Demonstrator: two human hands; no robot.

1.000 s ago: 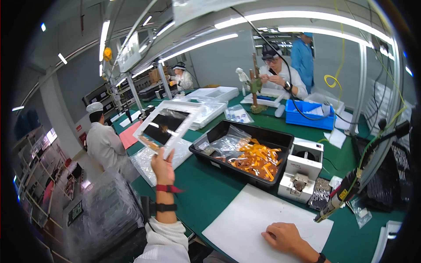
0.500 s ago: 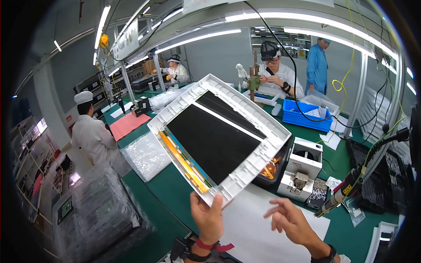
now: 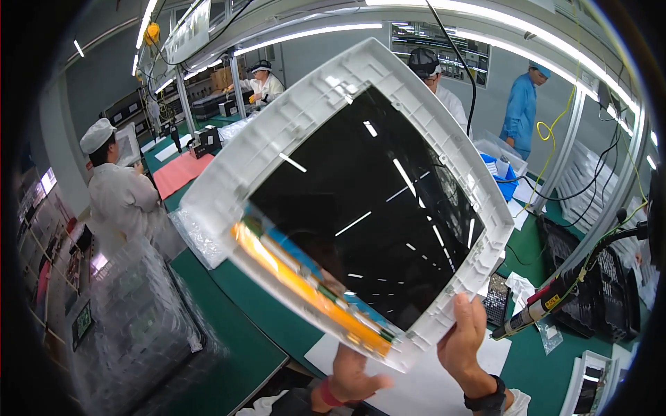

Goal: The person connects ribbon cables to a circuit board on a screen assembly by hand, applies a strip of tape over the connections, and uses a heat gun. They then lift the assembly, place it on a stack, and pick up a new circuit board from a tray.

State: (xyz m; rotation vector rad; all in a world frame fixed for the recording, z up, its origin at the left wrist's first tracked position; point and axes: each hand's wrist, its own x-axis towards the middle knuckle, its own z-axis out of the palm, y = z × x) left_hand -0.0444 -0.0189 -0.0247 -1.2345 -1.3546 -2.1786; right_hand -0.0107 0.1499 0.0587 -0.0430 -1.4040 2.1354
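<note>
A white plastic frame (image 3: 298,128) with a dark, glossy display panel (image 3: 361,208) set in it is held up tilted, close in front of me. Along its lower left side run an orange flex strip (image 3: 305,284) and a narrow blue-green strip. My right hand (image 3: 463,340) is closed on the frame's lower right edge, thumb on the near side. Below the bottom corner is my left hand (image 3: 350,378), its thumb stretched out to the right. Its fingers are hidden behind the frame, so I cannot tell whether they touch it. Ceiling lights reflect in the panel.
White sheet (image 3: 416,385) lies on the green bench (image 3: 250,305) under my hands. A jointed tool arm (image 3: 548,301) and black trays (image 3: 607,277) stand at the right. Plastic-wrapped trays (image 3: 139,312) are stacked at left. Several people work around; a blue bin (image 3: 504,182) is farther back.
The frame has come nearer and tilted, and its panel now reflects the lights. My right hand has taken hold of its right edge. My left thumb has come off the bottom corner.
</note>
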